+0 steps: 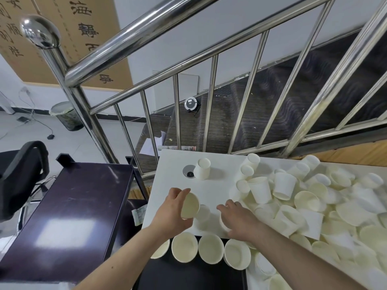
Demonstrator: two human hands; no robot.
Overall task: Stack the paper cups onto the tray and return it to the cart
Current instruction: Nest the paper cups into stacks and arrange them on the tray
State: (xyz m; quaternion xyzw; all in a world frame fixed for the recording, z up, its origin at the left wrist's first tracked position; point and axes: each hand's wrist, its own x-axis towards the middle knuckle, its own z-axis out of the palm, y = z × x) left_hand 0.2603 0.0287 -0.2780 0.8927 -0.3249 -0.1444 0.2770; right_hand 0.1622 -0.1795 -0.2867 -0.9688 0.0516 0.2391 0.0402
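My left hand [174, 208] pinches one cup [190, 205] over the white table [219, 164], my right hand [240, 218] curls around another cup [223, 222], and four cups [210, 251] stand in a row on the black tray [188, 275] below.

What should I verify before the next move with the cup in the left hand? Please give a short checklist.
1. Left hand grips its cup: ok.
2. Right hand has a cup under it; firm grip: cannot tell.
3. Row of upright cups on the black tray: ok.
4. Free space on tray: ok.
5. Dark cart top free for the tray: ok.
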